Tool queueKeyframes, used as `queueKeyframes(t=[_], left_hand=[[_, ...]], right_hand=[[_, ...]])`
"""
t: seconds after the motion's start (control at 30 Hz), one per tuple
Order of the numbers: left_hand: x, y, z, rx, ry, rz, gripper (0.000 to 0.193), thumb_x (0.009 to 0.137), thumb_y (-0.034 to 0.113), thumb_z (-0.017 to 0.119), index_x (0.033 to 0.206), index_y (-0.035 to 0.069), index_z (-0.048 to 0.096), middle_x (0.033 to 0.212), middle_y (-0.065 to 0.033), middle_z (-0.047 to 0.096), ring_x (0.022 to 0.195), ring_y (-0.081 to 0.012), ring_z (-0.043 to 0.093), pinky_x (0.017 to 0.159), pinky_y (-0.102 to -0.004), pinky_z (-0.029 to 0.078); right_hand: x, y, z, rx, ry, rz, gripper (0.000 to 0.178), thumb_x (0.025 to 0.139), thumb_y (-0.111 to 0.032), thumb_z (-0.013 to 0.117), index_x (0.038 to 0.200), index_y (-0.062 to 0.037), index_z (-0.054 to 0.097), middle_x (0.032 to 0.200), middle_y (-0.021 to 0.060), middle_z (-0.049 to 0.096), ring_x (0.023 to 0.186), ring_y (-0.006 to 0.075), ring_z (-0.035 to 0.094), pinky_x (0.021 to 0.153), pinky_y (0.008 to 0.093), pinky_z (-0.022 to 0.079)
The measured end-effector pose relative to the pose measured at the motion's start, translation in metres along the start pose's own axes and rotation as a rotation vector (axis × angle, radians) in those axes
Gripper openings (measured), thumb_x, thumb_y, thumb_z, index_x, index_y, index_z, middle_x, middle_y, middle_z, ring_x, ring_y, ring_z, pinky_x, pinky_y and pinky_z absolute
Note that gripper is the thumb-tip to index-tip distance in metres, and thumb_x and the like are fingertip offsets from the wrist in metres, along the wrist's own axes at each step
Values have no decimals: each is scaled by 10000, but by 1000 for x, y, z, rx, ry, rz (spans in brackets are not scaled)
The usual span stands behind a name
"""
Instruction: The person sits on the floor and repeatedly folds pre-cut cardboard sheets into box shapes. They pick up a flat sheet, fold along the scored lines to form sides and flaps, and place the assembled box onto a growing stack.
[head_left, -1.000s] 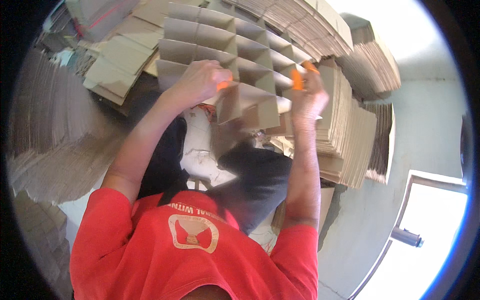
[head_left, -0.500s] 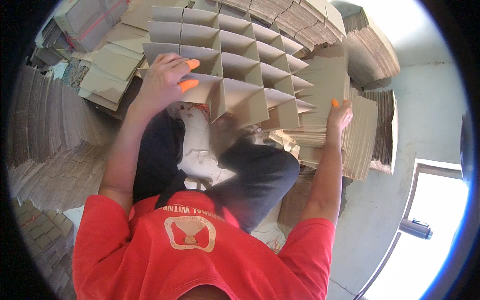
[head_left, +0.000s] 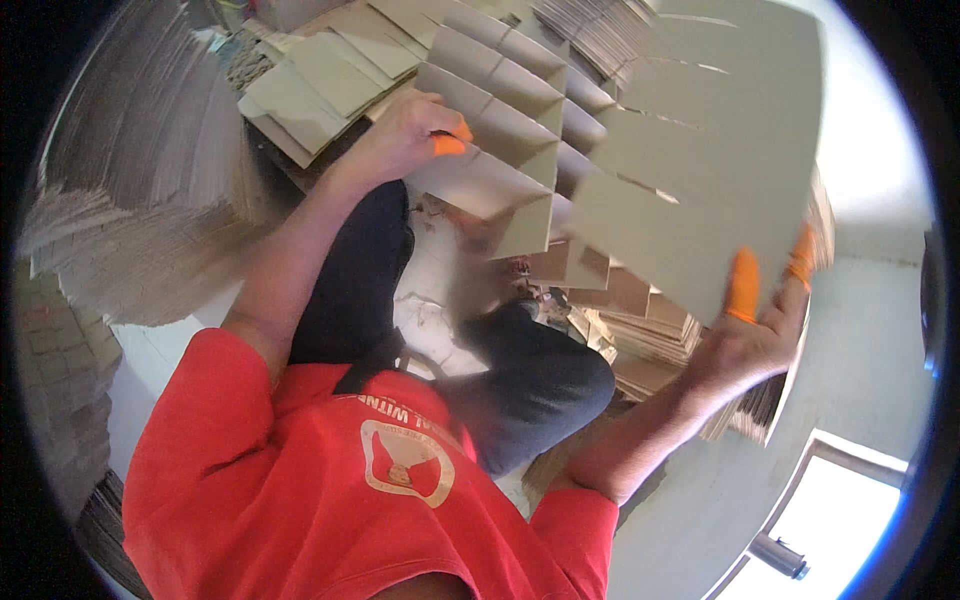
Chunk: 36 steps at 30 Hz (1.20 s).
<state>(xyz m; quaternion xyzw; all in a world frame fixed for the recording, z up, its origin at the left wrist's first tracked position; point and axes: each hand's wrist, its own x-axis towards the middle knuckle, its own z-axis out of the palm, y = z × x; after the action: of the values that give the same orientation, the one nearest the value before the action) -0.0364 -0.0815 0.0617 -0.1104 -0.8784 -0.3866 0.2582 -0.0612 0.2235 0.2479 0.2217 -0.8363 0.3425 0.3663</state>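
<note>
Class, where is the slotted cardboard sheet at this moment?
In the head view, the slotted cardboard sheet is at upper right, held in the right hand, just right of the visible cells of the cardboard grid.

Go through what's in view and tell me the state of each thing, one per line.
Slotted sheet, held up, flat
Cardboard grid, assembled, cells open, partly hidden by the sheet
Left hand, pinching the grid's near edge
Right hand, holding the sheet's lower right
Orange finger covers, worn on both hands
Loose cardboard pieces, lying flat, overlapping
</note>
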Motion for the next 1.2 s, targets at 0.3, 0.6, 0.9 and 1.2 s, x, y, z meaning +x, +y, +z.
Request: queueKeyframes(t=[0.3,0.6,0.9,1.2], left_hand=[[-2,1,1,14,81,38,106,720,117,737,731,60,648,676,-83,633,687,-286,600,661,-388,467],[-3,-11,10,76,175,77,87,738,128,735,749,74,669,662,-123,604,728,-314,616,687,-424,468],[-1,-8,6,30,124,11,92,726,124,751,748,64,685,670,-142,597,704,-326,619,652,-427,477],[2,-6,8,3,100,-28,114,716,68,752,798,58,674,682,-83,625,704,-298,579,714,-402,425]], right_hand=[[-12,-37,74,13,-243,-64,602,834,19,699,1402,-31,504,1149,179,694,886,139,704,723,290,572],[-6,-48,82,-25,-279,-77,562,811,20,716,1348,-15,556,1029,168,723,761,148,706,673,294,568],[-4,-64,84,-54,-393,39,564,821,74,673,1361,-11,537,1241,172,651,1071,189,664,862,327,567],[-7,-70,95,-99,-440,-67,561,809,66,669,1352,-16,553,1146,177,692,837,172,709,688,310,559]])
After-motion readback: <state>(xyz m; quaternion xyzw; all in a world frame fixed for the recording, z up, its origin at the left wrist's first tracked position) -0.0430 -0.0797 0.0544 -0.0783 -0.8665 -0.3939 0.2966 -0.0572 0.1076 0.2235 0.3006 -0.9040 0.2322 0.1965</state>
